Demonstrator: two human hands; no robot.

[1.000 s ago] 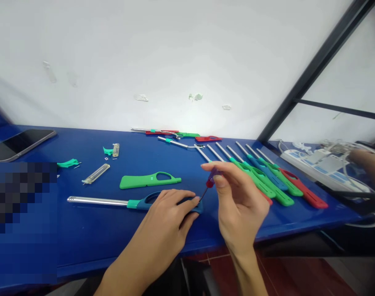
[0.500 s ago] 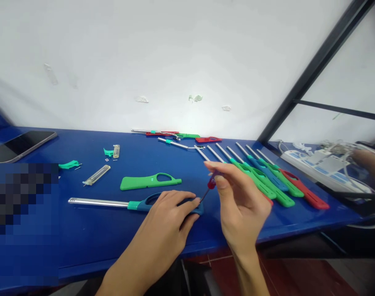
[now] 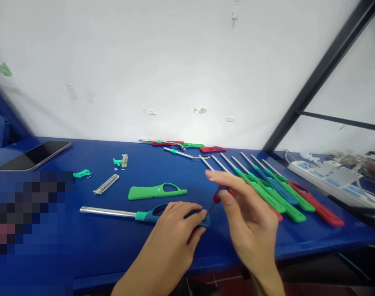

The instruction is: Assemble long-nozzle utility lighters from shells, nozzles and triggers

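My left hand (image 3: 178, 234) is closed over the handle of a blue long-necked lighter (image 3: 148, 215), which lies on the blue table with its metal tube pointing left. In my right hand (image 3: 251, 222) is a small screwdriver (image 3: 217, 195) with a red handle, pinched between thumb and fingers. Its shaft slants down to the handle end of the blue lighter, close to my left fingertips; the tip itself is hard to make out. Behind the blue lighter lies a green handle shell (image 3: 147, 192). A clear fuel tank (image 3: 106, 184) rests to its left.
Several assembled lighters (image 3: 270, 185) lie in a row at right. Tubes with wires (image 3: 178, 153) and a red shell (image 3: 213, 149) sit by the wall. Small teal parts (image 3: 81, 174) and a phone (image 3: 35, 155) are at left. A power strip (image 3: 325, 176) stands far right.
The camera view has shifted, so everything sits lower and further right. My left hand still holds the blue lighter, and the screwdriver stays at its handle end while my right fingers have shifted slightly.
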